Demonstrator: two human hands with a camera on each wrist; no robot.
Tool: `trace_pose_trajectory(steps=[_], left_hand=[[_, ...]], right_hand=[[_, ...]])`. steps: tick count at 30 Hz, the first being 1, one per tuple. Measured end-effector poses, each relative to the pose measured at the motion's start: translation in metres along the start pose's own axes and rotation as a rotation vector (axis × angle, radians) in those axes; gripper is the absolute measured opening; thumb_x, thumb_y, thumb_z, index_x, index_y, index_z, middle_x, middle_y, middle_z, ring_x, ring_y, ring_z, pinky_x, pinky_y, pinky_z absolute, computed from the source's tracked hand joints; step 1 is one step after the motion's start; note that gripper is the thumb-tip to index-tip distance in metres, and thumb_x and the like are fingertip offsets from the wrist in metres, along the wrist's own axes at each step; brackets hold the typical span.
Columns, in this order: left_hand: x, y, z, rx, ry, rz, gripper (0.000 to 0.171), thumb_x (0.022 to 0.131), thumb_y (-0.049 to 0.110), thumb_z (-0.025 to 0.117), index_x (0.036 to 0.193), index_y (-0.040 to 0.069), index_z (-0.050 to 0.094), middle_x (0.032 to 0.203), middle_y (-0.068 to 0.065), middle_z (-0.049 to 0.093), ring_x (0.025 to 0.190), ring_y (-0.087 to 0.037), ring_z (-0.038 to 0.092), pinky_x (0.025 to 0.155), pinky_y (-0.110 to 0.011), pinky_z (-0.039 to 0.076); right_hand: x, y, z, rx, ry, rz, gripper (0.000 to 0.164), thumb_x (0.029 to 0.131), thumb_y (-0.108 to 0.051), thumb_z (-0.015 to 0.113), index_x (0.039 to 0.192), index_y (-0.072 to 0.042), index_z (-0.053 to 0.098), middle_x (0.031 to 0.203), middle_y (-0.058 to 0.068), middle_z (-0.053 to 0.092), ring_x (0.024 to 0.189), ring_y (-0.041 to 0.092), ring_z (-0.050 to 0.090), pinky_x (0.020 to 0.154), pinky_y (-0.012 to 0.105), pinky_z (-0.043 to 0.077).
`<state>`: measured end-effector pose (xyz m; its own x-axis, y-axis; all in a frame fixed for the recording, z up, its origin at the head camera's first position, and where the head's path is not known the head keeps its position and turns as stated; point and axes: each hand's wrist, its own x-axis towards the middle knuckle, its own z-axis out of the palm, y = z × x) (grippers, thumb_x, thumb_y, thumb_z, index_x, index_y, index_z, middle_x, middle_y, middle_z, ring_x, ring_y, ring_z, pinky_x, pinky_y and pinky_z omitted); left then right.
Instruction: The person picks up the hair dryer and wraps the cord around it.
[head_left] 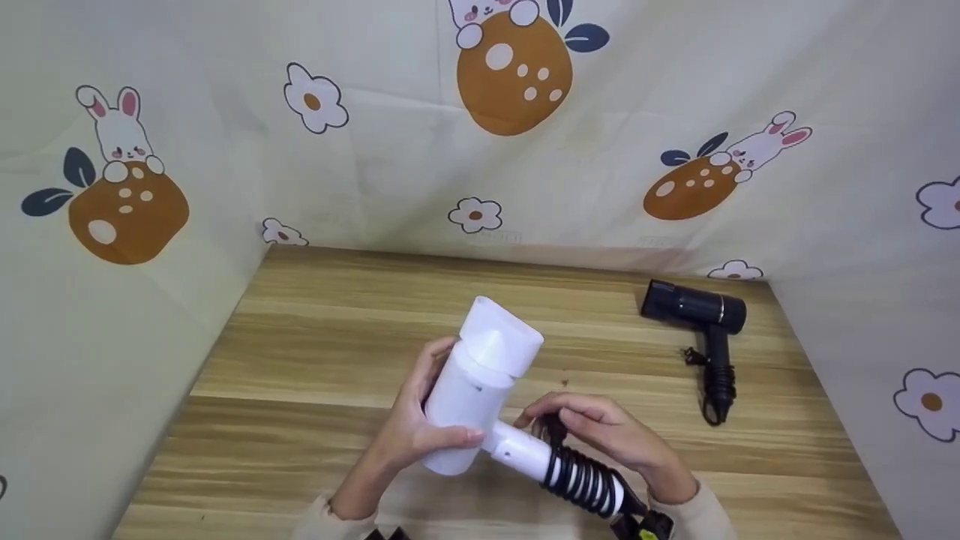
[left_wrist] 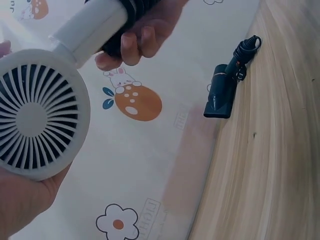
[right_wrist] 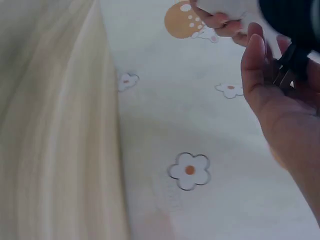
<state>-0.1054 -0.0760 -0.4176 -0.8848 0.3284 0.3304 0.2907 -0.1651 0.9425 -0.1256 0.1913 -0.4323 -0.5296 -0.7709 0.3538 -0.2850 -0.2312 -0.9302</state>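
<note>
A white hair dryer (head_left: 466, 397) with a flat nozzle is held tilted above the table, its barrel gripped by my left hand (head_left: 414, 429), thumb across the near side. Its slatted round rear grille (left_wrist: 32, 120) faces the left wrist camera. A black cord (head_left: 583, 484) is coiled round the white handle. Beside that handle my right hand (head_left: 611, 431) holds the black plug (head_left: 553, 429) with curled fingers. In the right wrist view metal prongs show on the plug (right_wrist: 290, 70), and the palm side is partly hidden by something dark.
A black hair dryer (head_left: 697, 309) lies at the table's right back, cord wrapped round its handle. The wood-grain table (head_left: 300, 337) is enclosed by a printed cloth (head_left: 390, 172) with rabbits and flowers at the back and both sides.
</note>
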Motion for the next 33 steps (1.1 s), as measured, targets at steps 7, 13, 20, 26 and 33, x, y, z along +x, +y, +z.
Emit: trace_pose_trajectory(steps=[7,13,20,26,33], left_hand=[[-0.002,-0.003,0.002,-0.023,-0.080,0.026,0.087,0.062,0.006,0.080,0.135,-0.003,0.034,0.113,-0.001,0.057,0.096,-0.014,0.057,0.079,-0.032,0.051],[-0.001,-0.009,0.000,-0.046,-0.187,0.086,0.087,0.060,0.001,0.078,0.137,0.005,0.038,0.108,0.004,0.058,0.093,-0.011,0.055,0.076,-0.028,0.050],[0.005,-0.015,-0.006,0.184,-0.190,0.199,0.086,0.061,0.009,0.082,0.137,0.015,0.043,0.127,-0.008,0.051,0.115,-0.015,0.046,0.096,-0.036,0.040],[0.008,-0.019,-0.011,0.367,0.005,0.121,0.070,0.074,0.014,0.076,0.136,0.015,0.044,0.135,-0.004,0.046,0.125,-0.016,0.042,0.103,-0.050,0.035],[0.002,-0.025,-0.016,0.435,0.054,-0.053,0.051,0.081,0.018,0.071,0.128,0.017,0.050,0.130,0.001,0.047,0.116,-0.020,0.045,0.095,-0.044,0.038]], right_hand=[[-0.003,0.002,0.025,0.750,-0.024,0.250,0.039,0.101,-0.019,0.023,0.138,-0.007,0.033,0.125,0.012,0.056,0.110,0.019,0.057,0.092,0.029,0.047],[0.007,0.000,0.049,0.993,-0.264,0.243,0.057,0.096,-0.057,0.021,0.136,-0.018,0.030,0.118,0.006,0.062,0.092,0.012,0.065,0.072,0.020,0.052],[0.000,0.004,0.039,0.966,-0.205,0.278,0.051,0.099,-0.048,0.013,0.129,-0.016,0.040,0.113,0.003,0.060,0.083,0.006,0.061,0.062,0.013,0.049],[-0.015,0.000,0.016,0.384,0.326,0.406,0.045,0.103,-0.031,0.021,0.139,-0.004,0.026,0.106,0.010,0.061,0.075,0.013,0.063,0.060,0.023,0.053],[-0.027,0.021,-0.019,-0.339,0.800,0.548,0.043,0.096,-0.018,0.050,0.132,0.001,0.036,0.123,0.025,0.053,0.099,0.027,0.060,0.075,0.025,0.053]])
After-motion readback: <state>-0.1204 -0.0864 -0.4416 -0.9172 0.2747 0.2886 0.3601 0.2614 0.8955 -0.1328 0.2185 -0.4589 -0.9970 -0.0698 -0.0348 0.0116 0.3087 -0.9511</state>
